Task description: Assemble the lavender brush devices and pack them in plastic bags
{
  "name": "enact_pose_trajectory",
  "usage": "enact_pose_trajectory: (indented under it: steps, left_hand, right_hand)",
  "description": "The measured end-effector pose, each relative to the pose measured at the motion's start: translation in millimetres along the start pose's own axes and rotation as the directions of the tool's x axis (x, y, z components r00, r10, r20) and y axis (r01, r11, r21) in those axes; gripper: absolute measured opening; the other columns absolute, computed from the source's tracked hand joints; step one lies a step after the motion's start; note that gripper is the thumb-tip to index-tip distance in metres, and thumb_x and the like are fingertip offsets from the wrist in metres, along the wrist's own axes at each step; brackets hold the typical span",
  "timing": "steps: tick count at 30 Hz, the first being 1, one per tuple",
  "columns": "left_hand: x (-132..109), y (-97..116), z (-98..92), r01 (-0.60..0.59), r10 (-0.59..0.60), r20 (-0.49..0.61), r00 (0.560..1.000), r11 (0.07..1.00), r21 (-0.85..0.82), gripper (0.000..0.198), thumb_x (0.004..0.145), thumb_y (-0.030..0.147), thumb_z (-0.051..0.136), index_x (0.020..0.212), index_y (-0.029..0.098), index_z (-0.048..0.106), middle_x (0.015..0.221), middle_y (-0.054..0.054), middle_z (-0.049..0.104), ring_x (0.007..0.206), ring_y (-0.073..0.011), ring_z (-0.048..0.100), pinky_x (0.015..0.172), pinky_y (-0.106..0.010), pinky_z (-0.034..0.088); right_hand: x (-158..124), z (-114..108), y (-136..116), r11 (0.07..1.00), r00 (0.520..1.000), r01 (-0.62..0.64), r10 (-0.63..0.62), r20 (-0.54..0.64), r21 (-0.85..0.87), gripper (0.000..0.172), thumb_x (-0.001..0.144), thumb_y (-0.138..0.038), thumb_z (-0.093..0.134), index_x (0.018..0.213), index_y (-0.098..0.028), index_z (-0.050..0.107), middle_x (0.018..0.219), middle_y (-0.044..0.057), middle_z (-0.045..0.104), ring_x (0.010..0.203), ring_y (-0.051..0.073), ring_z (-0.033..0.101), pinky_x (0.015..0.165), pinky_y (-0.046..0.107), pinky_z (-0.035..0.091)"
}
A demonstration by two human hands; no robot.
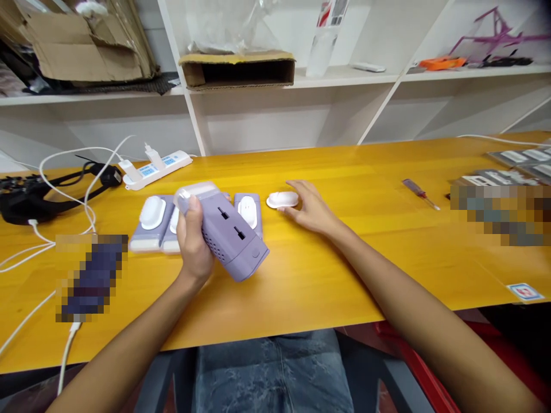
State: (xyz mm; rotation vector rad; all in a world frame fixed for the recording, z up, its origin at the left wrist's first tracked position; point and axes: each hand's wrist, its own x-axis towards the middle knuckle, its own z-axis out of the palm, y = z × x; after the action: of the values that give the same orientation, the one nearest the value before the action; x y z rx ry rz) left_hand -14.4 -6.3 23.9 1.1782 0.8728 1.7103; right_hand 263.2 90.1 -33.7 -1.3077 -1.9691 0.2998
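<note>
While the left hand (194, 244) clenches a perforated lavender plastic housing (230, 238), held tilted over the yellow wooden table (327, 172), the right hand (312, 209) lies relaxed and ungrasping, its fingertips (287, 208) against a white oval cap (282, 199). Two more lavender units (148, 229) (248, 211) lie just behind the held housing, each with a white oval insert (152, 212) (248, 211). Farther off stand a white power strip (157, 169) and a red-handled screwdriver (420, 194), well apart on opposite sides.

Lilac plastic housing (232, 238), matt, finely perforated; white oval plastic piece (282, 199), smooth, glossy; varnished wood tabletop (344, 172), shiny; corrugated cardboard box (236, 71), rough, dull.
</note>
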Motion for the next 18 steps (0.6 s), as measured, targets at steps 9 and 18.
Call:
enact_pose_trajectory:
  steps: [9, 18]
  left_hand:
    - [-5, -23, -5.2, -0.038, 0.037, 0.026, 0.999, 0.998, 0.058, 0.051, 0.101, 0.075, 0.069, 0.115, 0.025, 0.070, 0.111, -0.008, 0.079, 0.105, -0.0257, 0.078, 0.090, -0.042, 0.063]
    - [-6, -30, -8.0, -0.051, 0.046, 0.047, 0.998, 0.991, 0.124, 0.050, 0.100, 0.070, 0.072, 0.120, 0.025, 0.067, 0.125, -0.011, 0.074, 0.116, -0.0270, 0.074, 0.102, -0.046, 0.062]
  right_hand:
    - [7, 7, 7, 0.974, 0.980, -0.187, 0.194, 0.040, -0.131, 0.039, 0.086, -0.042, 0.085, 0.112, -0.018, 0.068, 0.123, 0.020, 0.073, 0.122, 0.039, 0.067, 0.107, 0.053, 0.054]
    - [1, -7, -9, 0.952, 0.959, -0.212, 0.246, 0.142, -0.219, 0.058, 0.092, -0.045, 0.078, 0.139, -0.013, 0.066, 0.137, 0.027, 0.075, 0.126, 0.044, 0.071, 0.104, 0.053, 0.056]
